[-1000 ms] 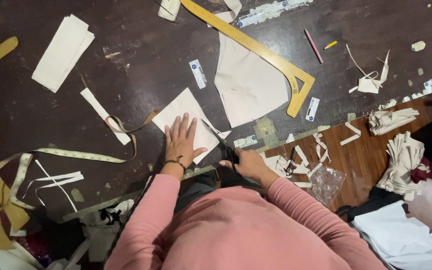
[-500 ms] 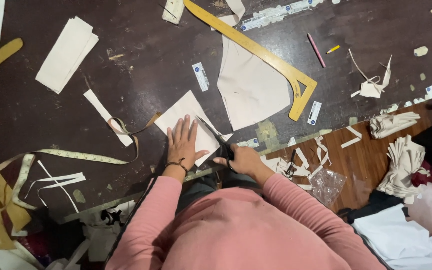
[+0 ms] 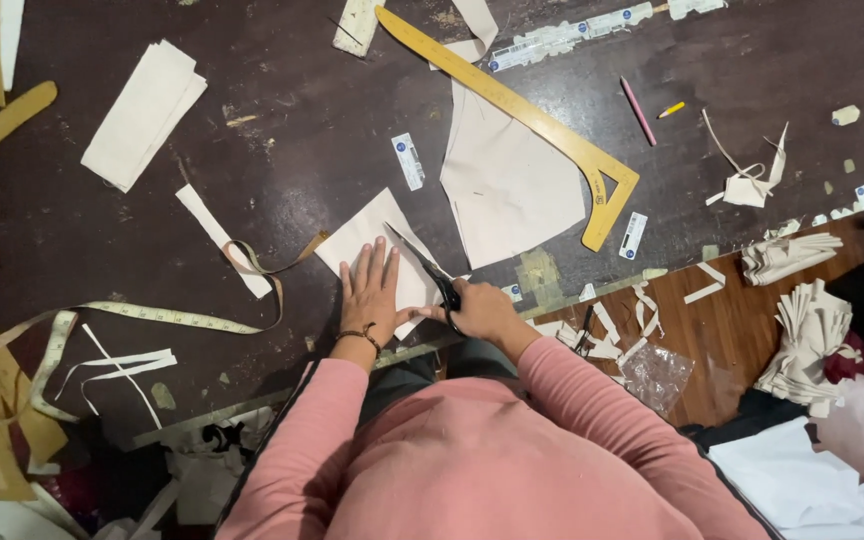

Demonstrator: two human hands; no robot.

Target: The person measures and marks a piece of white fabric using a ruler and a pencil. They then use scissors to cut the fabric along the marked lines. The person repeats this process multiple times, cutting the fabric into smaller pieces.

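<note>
Your pink sleeves fill the near edge of the view, both arms reaching forward over the dark worktable (image 3: 282, 150). Your left hand (image 3: 370, 290) lies flat, fingers spread, pressing down on a pale paper piece (image 3: 377, 240) that sits on the table just ahead of you; a dark bracelet circles that wrist. Your right hand (image 3: 477, 312) is closed around the handles of black scissors (image 3: 430, 268). The blades run up and to the left across the paper piece, close beside your left fingertips; whether the blades are parted or closed appears unclear at this size.

To the left of the paper, a narrow white strip (image 3: 222, 240) lies slanted, and a measuring tape (image 3: 152, 315) loops from it toward the table's left edge. Just right of your right hand, small offcuts (image 3: 602, 325) litter the table edge, with a crumpled clear plastic bag (image 3: 657, 372) below them on the wooden floor.

Farther out, a larger pale pattern piece (image 3: 507, 185) rests partly under a yellow curved tailor's ruler (image 3: 542, 125). A pink pencil (image 3: 638, 110) lies beyond the ruler's hooked end. At the far left, a folded stack of pale paper (image 3: 144, 112) sits apart from the rest.
</note>
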